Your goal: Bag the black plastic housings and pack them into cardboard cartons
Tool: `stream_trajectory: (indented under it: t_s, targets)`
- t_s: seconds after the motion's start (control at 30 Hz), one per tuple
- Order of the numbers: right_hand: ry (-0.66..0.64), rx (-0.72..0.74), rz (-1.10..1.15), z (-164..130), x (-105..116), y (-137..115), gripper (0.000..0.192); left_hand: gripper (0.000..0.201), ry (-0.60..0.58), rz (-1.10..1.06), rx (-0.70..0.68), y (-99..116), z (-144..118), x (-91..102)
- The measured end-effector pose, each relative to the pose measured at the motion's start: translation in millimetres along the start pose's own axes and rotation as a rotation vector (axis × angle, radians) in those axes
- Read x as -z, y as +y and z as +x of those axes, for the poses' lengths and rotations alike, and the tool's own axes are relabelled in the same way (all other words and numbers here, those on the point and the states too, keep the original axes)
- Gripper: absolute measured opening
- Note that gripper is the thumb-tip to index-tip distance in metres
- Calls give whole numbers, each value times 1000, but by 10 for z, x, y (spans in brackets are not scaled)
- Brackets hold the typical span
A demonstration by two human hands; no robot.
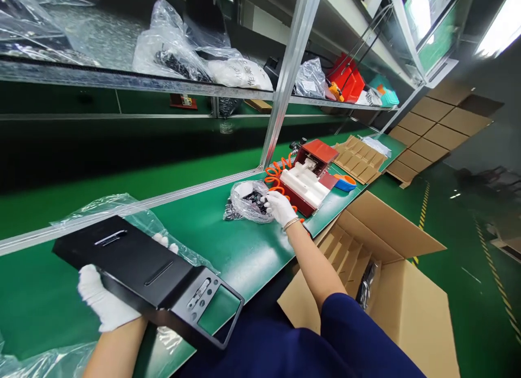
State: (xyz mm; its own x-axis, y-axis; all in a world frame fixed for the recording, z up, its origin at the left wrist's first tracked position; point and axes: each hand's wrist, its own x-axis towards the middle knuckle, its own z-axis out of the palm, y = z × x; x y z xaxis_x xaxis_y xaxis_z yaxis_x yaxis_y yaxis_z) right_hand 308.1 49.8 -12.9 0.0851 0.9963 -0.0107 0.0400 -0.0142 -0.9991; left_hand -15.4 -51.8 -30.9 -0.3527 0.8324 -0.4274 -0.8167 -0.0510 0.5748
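My left hand [103,299], in a white glove, grips a long black housing [134,253] from underneath, its fingertips showing past the far edge. The housing lies tilted, with slots on its face and a rectangular opening with small round holes at the near end. Farther right, my gloved right hand [279,207] is at the rim of a clear plastic bag [244,207] of small black parts. Its fingers are bent together over the parts; whatever they pinch is too small to make out.
A red and white fixture [307,177] with a coiled orange hose [274,174] stands beyond the bag. An open cardboard box [391,280] with dividers is at the right. Above runs a shelf [122,76] holding bagged parts. Plastic film [163,228] lies on the green bench [228,245].
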Motion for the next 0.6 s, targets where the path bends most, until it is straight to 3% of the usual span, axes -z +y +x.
stream_trajectory:
  t_s: [0.13,0.27,0.47,0.6]
  targets:
    - [-158,-34,196,-90,-267,-51,33,72,-94,-103,108,-56,27,26]
    - [-322,-99,302,-121,-730,-149,32,71,-249,-210,186,-127,130,164]
    - [-471,-4,49,-158,-1711,-339,31,69,-425,-345,216,-217,263,309]
    - [-636,-87,-88,-112,-2350,-335,30,66,-553,-407,256,-273,372,403]
